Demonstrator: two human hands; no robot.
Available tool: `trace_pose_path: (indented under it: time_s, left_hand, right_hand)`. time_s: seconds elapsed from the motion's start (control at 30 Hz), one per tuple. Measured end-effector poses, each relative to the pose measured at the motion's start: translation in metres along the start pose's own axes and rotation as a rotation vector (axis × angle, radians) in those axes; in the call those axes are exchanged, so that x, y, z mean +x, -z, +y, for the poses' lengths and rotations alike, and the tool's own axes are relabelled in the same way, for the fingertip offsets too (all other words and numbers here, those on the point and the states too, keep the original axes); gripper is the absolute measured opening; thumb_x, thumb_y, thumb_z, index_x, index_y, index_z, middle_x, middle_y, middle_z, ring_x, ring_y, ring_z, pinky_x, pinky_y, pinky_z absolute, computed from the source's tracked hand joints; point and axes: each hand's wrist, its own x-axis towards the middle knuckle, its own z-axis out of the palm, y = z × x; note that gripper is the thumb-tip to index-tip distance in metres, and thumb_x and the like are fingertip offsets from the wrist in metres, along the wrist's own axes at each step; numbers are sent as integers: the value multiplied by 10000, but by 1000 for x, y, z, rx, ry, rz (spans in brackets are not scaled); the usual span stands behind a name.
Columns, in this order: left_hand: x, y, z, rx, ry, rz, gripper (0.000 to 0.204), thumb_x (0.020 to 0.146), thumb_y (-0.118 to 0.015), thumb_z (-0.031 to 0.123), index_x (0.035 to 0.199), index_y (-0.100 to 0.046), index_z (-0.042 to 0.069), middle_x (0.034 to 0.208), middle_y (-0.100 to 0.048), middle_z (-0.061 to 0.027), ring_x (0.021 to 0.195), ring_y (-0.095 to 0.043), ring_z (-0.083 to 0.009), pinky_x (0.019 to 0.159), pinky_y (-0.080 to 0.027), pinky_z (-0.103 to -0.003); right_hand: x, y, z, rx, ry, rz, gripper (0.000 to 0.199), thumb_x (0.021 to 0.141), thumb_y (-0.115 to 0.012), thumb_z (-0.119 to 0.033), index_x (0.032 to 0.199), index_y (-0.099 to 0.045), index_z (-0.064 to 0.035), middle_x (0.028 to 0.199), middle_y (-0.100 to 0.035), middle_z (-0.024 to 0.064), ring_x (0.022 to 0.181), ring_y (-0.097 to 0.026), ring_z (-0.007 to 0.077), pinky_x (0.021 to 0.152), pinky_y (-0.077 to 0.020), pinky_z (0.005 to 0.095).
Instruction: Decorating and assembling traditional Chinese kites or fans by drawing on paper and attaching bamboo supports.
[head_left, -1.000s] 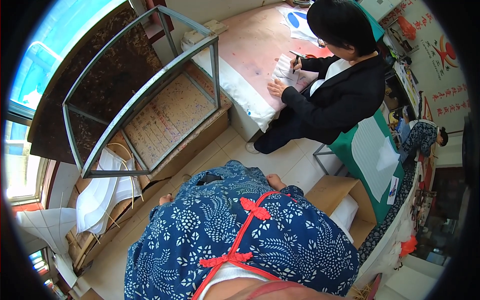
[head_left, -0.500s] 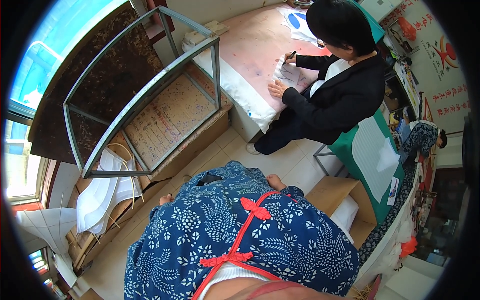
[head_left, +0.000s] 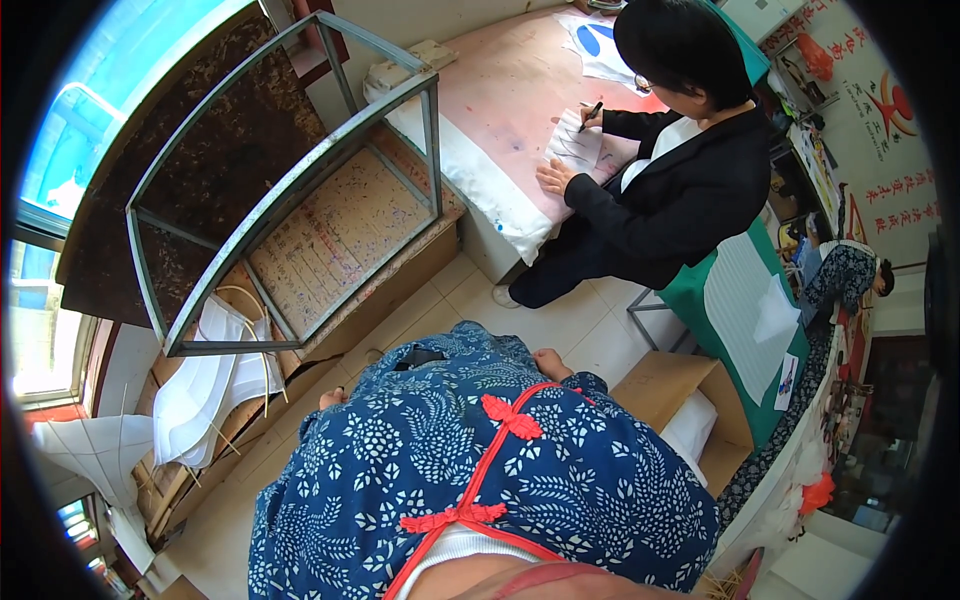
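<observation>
My left hand (head_left: pixel 333 398) hangs beside the blue-and-white patterned garment (head_left: pixel 420 440) that I wear, and only a small part of it shows past the cloth. On the other side my right hand (head_left: pixel 548 362) shows just past its sleeve. Most of the fingers of both hands are hidden, and I see no object at either one. Across from me, a person in a black jacket (head_left: pixel 690 190) leans over a pink-topped table (head_left: pixel 480 110). That person's one hand holds a dark pen (head_left: pixel 590 117) over a white sheet (head_left: pixel 574 143) with dark lines, while the other hand presses the sheet flat.
A grey metal frame (head_left: pixel 245 235) stands on a stained board at the left. Below it lie white winged shapes (head_left: pixel 205 395) with bent strips. An open cardboard box (head_left: pixel 690 390) is at my right, near a green-covered table (head_left: pixel 735 270). Another person (head_left: pixel 845 275) is farther off.
The other person's pen hand has shifted slightly up and right over the sheet, and more of the dark lines show there. My own hands have hardly moved.
</observation>
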Motion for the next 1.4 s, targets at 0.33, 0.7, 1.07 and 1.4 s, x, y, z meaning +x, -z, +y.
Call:
trace_pose_path:
  time_s: [0.33, 0.7, 1.07, 1.4]
  left_hand:
    - [-13, 6, 15, 37, 21, -22, 308, 898, -516, 242, 818, -650, -24, 744, -644, -104, 662, -582, -187, 667, -467, -327]
    - [-44, 14, 36, 12, 36, -9, 311, 905, -502, 238, 818, -637, -28, 761, -641, -101, 667, -574, -184, 668, -461, -325]
    - [-49, 18, 43, -13, 47, -46, 303, 901, -494, 231, 843, -637, -30, 762, -643, -101, 672, -576, -192, 690, -466, -328]
    - [-13, 9, 18, -11, -13, -61, 307, 893, -501, 240, 824, -643, -24, 750, -642, -105, 676, -578, -198, 701, -463, -330]
  right_hand:
    - [1, 1, 1, -29, 31, -10, 188, 802, -589, -184, 845, -675, -22, 728, -651, 76, 636, -584, 161, 605, -469, 288]
    - [-8, 2, -10, -39, 104, 12, 217, 817, -507, -168, 765, -636, -1, 647, -596, 81, 530, -562, 175, 460, -440, 290]
    - [5, -3, -3, 3, 4, 30, 194, 827, -568, -184, 809, -668, -18, 683, -627, 52, 601, -551, 144, 572, -447, 289]
    - [3, -1, -4, -13, 45, 29, 193, 831, -567, -183, 812, -667, -19, 705, -631, 54, 616, -553, 145, 581, -446, 295]
